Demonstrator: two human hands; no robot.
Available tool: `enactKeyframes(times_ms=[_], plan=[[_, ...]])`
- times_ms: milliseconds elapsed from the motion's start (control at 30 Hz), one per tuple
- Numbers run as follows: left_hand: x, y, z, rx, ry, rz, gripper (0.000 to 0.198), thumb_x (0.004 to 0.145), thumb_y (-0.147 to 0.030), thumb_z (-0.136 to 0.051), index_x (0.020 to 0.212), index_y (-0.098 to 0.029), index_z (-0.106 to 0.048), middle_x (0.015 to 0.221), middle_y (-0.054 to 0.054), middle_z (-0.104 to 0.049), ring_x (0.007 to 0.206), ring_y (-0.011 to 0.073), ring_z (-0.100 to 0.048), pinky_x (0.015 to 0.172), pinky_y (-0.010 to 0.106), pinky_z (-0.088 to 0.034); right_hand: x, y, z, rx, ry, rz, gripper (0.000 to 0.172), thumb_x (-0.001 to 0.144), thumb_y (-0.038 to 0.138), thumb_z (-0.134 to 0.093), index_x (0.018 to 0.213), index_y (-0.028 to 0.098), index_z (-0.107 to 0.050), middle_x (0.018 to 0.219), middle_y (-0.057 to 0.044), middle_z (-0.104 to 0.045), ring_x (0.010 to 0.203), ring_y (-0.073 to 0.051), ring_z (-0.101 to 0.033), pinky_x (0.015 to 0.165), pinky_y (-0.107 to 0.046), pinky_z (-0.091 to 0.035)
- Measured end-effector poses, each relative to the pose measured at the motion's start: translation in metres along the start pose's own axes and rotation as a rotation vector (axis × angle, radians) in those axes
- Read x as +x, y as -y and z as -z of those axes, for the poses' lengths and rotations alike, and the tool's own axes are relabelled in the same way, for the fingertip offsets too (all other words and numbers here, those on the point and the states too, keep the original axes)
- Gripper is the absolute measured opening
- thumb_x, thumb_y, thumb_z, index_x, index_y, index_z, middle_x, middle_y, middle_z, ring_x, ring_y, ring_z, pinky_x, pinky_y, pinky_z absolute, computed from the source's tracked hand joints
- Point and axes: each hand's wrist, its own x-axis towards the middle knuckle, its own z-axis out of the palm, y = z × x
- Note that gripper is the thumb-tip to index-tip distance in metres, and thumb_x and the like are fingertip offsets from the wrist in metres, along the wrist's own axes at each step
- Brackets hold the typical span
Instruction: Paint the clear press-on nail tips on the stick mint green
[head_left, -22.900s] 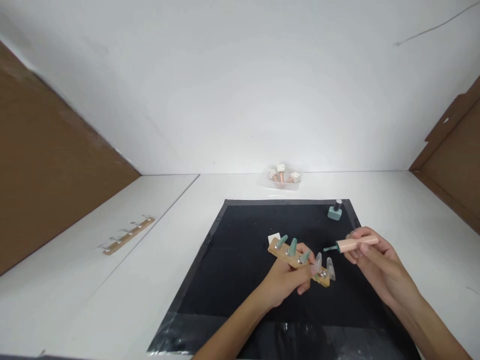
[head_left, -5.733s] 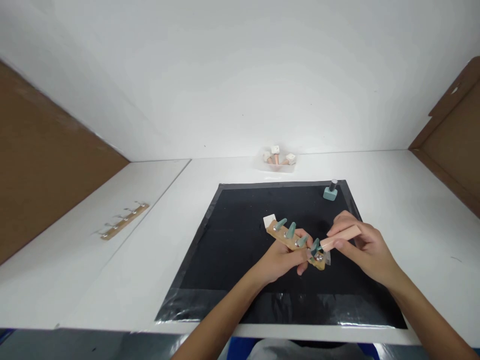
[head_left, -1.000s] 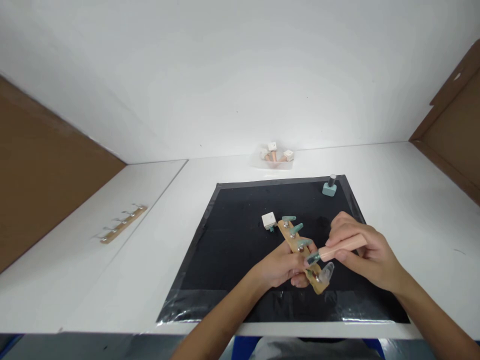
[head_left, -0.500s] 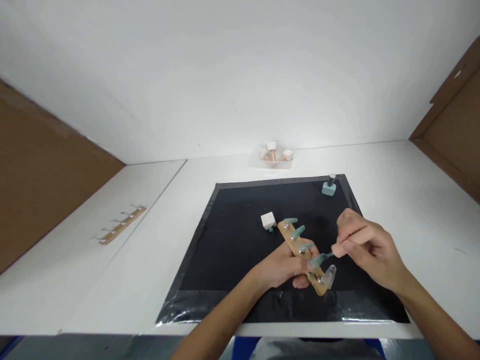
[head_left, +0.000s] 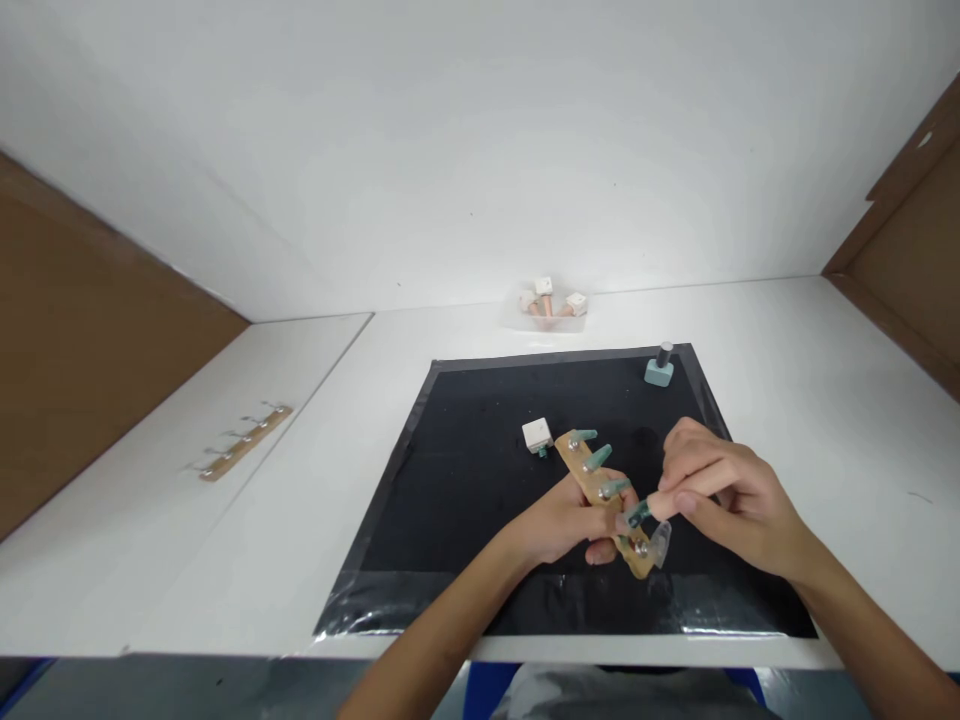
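My left hand point(head_left: 566, 522) is closed around a wooden strip point(head_left: 584, 474) that carries a row of nail tips on small round mounts. The upper tips point(head_left: 598, 458) are green; the lowest tip point(head_left: 660, 544) is clear. Pinched in my right hand point(head_left: 720, 490) is a pinkish brush handle point(head_left: 663, 504), its green end against the tip beside my left thumb. Just left of the strip's upper end, a white square cap point(head_left: 537, 434) with green beneath it lies on the black mat point(head_left: 450, 470).
A pale green bottle point(head_left: 659, 373) with a dark neck stands at the mat's back right corner. Behind the mat sits a clear tray point(head_left: 526, 322) with white-capped brushes. Another wooden strip point(head_left: 247, 445) with clear tips lies far left. Brown panels flank the table.
My right hand has moved slightly left, bringing the brush further over the green tip by my left thumb. My left hand and the strip have hardly moved.
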Motion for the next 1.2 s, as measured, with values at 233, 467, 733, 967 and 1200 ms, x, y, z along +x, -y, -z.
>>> enactKeyframes(times_ms=[233,467,733,967,1200], plan=[[0.0013,0.0019,0.0017,-0.004,0.004,-0.035,0.036,0.056,-0.038,-0.08,0.061,-0.014,-0.053,0.046,-0.007,-0.052,0.03,0.0015,-0.036,0.032,0.016,-0.026,0.0002,0.0007,-0.0001,0.033,-0.041,-0.026,0.015,0.092,0.02,-0.052,0.078,0.023,-0.059,0.07,0.0,-0.062,0.062,-0.015,-0.052,0.058,-0.033,-0.043],[-0.0011,0.0007,0.0,0.049,-0.025,-0.034,0.038,0.055,-0.038,-0.08,0.062,-0.015,-0.051,0.046,-0.008,-0.051,0.03,0.0018,-0.037,0.033,0.017,-0.027,-0.0004,-0.0013,0.0004,-0.077,-0.106,-0.167,0.024,0.089,0.017,-0.056,0.066,0.022,-0.057,0.063,0.001,-0.06,0.06,-0.014,-0.053,0.055,-0.029,-0.042],[-0.0025,-0.0019,0.0001,0.181,-0.04,-0.063,0.024,0.061,-0.026,-0.073,0.066,-0.017,-0.051,0.044,-0.009,-0.046,0.032,0.0033,-0.039,0.034,0.017,-0.028,-0.0019,-0.0031,0.002,0.039,0.037,-0.101,0.017,0.091,0.019,-0.055,0.075,0.024,-0.059,0.07,0.0,-0.062,0.062,-0.014,-0.052,0.059,-0.032,-0.043],[-0.0033,-0.0038,-0.0012,0.224,-0.054,-0.053,0.016,0.059,-0.018,-0.066,0.066,-0.017,-0.051,0.043,-0.009,-0.047,0.032,0.0046,-0.04,0.034,0.017,-0.028,-0.0009,-0.0025,0.0032,0.041,-0.021,-0.096,0.02,0.09,0.014,-0.054,0.073,0.022,-0.055,0.069,0.002,-0.061,0.063,-0.013,-0.051,0.06,-0.03,-0.042],[-0.0036,-0.0046,-0.0027,0.242,-0.059,-0.059,0.013,0.058,-0.016,-0.06,0.067,-0.017,-0.051,0.043,-0.009,-0.047,0.032,0.0044,-0.04,0.034,0.017,-0.028,-0.0016,-0.001,0.004,-0.021,-0.034,-0.209,0.026,0.091,0.014,-0.052,0.066,0.021,-0.055,0.065,0.001,-0.058,0.063,-0.013,-0.052,0.057,-0.028,-0.041]])
